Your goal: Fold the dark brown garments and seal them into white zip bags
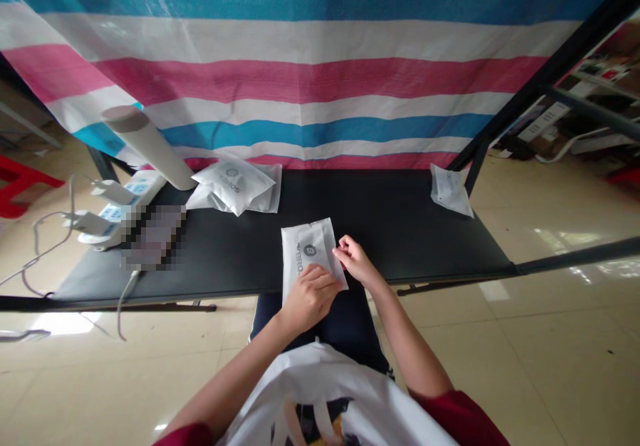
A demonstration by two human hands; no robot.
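Observation:
A frosted white plastic pouch [315,233] with a round dark logo and printed letters lies at the front edge of the black table, its lower end jutting past the edge. My left hand [313,297] rests across the pouch's lower part, fingers curled and closed on its right lower side. At the pouch's right edge, my right hand [354,259] is closed in a pinch, with the fingertips touching that edge. Part of the print and the lower right side are hidden under my left hand.
Several similar pouches [235,183] lie piled at the back left; another small pouch [450,189] sits at the right end of the black table [380,206]. On the left are a bottle [150,149], a power strip [133,193] with chargers, and a blurred-out phone [155,236] on a cable. A striped sheet [320,73] hangs behind.

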